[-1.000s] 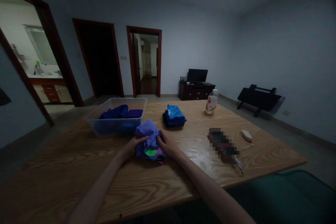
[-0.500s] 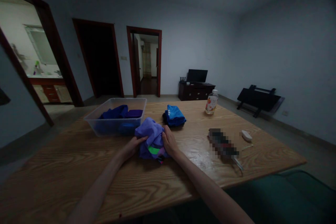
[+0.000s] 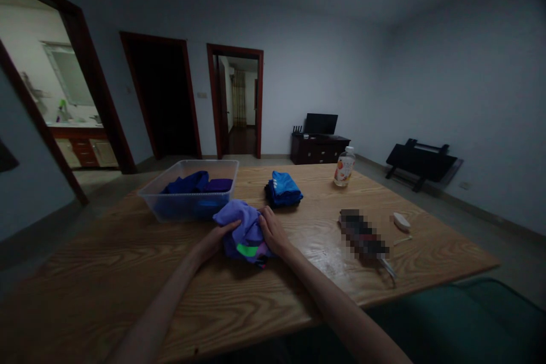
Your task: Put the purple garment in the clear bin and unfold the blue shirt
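Note:
A crumpled purple garment (image 3: 245,230) with a bright green patch lies bunched on the wooden table in front of me. My left hand (image 3: 215,240) grips its left side, thumb on top and the other fingers partly hidden. On the opposite side, my right hand (image 3: 274,232) is closed on the cloth's edge. Just behind the garment, to the left, stands a clear plastic bin (image 3: 170,205) holding blue and purple cloth. A folded stack of blue clothes (image 3: 285,189) sits beyond my right hand, apart from it.
A plastic bottle (image 3: 343,167) with a fruit label stands at the table's (image 3: 170,278) far right. A blurred-out object (image 3: 364,234) with a pale cord lies to the right, near a small white item (image 3: 401,222). A green seat (image 3: 464,318) is beyond the front right edge.
The purple garment has sunk lower and flatter, its top shifting slightly left. Both hands stay on it, the right one moving slightly left. The bin and folded stack have not moved.

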A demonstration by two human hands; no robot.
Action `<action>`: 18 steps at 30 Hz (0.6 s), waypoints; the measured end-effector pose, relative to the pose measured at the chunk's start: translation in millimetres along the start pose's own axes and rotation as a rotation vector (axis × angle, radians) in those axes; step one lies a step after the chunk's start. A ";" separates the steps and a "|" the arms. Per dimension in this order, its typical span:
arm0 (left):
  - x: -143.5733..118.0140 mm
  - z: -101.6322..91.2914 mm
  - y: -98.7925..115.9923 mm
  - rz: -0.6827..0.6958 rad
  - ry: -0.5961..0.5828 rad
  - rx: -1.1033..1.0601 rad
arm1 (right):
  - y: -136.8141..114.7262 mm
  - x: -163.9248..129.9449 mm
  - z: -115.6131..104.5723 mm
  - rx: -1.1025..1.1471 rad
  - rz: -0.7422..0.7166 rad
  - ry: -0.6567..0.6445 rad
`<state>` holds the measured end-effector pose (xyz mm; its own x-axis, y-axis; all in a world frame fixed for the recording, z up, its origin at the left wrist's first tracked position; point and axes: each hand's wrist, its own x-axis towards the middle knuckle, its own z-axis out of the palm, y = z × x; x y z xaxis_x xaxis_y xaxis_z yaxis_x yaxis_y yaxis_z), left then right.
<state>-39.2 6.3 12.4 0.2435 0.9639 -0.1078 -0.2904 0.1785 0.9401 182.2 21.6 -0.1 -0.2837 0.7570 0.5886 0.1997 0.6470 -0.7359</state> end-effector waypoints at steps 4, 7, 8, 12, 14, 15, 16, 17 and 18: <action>2.7 -1.9 -3.1 -0.026 -0.009 -0.021 | -0.8 -0.7 0.1 -0.051 0.007 -0.007; 3.0 -2.4 -4.3 0.010 -0.013 -0.004 | 0.6 -0.1 -0.2 -0.087 -0.004 -0.037; 2.6 -2.0 -4.0 0.026 -0.012 0.011 | 2.6 0.3 -0.2 -0.103 -0.010 -0.050; -0.3 0.7 -0.8 0.059 -0.062 0.083 | 15.7 2.3 1.1 -0.165 -0.009 -0.086; -0.6 1.6 0.1 0.078 -0.082 0.109 | 21.0 2.7 2.0 -0.176 0.018 -0.095; -0.3 1.5 0.1 0.083 -0.080 0.121 | 22.3 2.7 2.4 -0.180 0.032 -0.097; 0.3 1.3 -0.1 0.087 -0.072 0.136 | 22.5 2.4 2.6 -0.183 0.041 -0.099; 0.9 0.7 -0.4 0.091 -0.065 0.158 | 21.8 2.1 2.6 -0.185 0.047 -0.099; 1.4 0.0 -0.6 0.100 -0.058 0.188 | 20.3 1.8 2.5 -0.185 0.051 -0.100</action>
<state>-38.7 7.5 11.7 0.2770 0.9609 0.0023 -0.1389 0.0377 0.9896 183.4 35.8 -14.8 -0.3585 0.7827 0.5089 0.3829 0.6204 -0.6845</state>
